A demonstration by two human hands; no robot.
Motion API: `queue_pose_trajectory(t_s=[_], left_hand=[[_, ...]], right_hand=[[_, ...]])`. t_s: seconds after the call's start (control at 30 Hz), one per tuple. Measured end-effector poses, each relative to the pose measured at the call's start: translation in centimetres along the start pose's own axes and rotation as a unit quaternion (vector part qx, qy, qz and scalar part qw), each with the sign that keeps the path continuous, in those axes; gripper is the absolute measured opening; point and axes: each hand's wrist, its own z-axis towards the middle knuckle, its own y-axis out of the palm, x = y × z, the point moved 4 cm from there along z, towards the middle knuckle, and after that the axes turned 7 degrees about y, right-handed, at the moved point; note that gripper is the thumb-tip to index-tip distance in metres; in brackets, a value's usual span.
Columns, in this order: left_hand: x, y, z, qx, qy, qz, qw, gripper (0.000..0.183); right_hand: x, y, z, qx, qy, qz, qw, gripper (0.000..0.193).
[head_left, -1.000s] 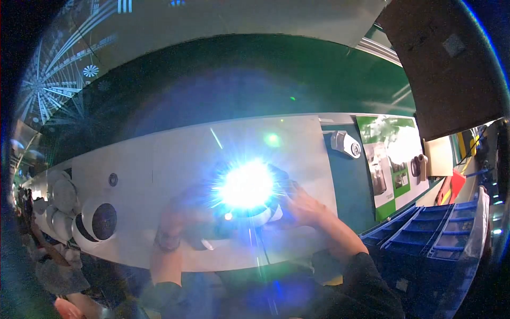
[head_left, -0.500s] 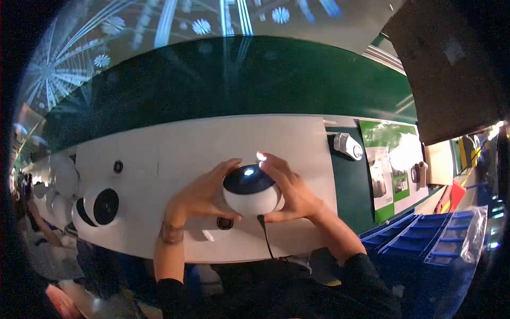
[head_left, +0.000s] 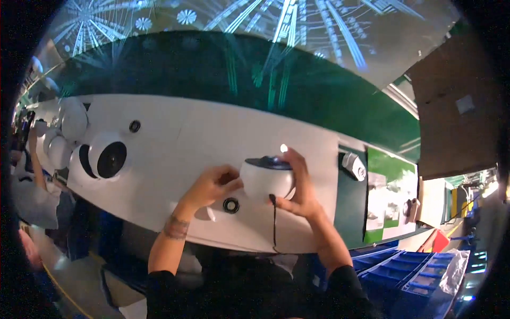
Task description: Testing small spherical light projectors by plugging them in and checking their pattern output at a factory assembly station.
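Head | both left hand (head_left: 212, 186) and right hand (head_left: 300, 183) grasp white dome camera (head_left: 265, 178) | against white panel (head_left: 175, 154), near its lower edge

A long white panel (head_left: 175, 154) is seen running across the middle, and a dark green band (head_left: 239, 80) is set just above it. Above the band, a pale ceiling (head_left: 297, 26) is streaked with radiating light. To the right of the panel, a brown cardboard sheet (head_left: 457, 117) is hung, with green and white posters (head_left: 388, 196) below it. Blue plastic bins (head_left: 419, 271) are stacked at the panel's lower right.
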Motion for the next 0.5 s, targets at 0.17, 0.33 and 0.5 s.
queue_pose_trajectory(t_s=[0.17, 0.33, 0.5], left_hand=[[-0.1, -1.2, -0.7, 0.001, 0.058, 0.027, 0.998, 0.026], [-1.7, -6.3, -4.7, 0.146, 0.043, -0.055, 0.987, 0.024], [-1.9, -10.2, -8.7, 0.191, 0.068, 0.295, 0.934, 0.024]], right_hand=[[-0.4, 0.0, 0.1, -0.010, 0.024, 0.014, 1.000, 0.101], [0.3, -0.2, -0.1, -0.008, 0.026, -0.008, 1.000, 0.096], [0.2, 0.1, 0.0, 0.013, 0.022, 0.001, 1.000, 0.094]])
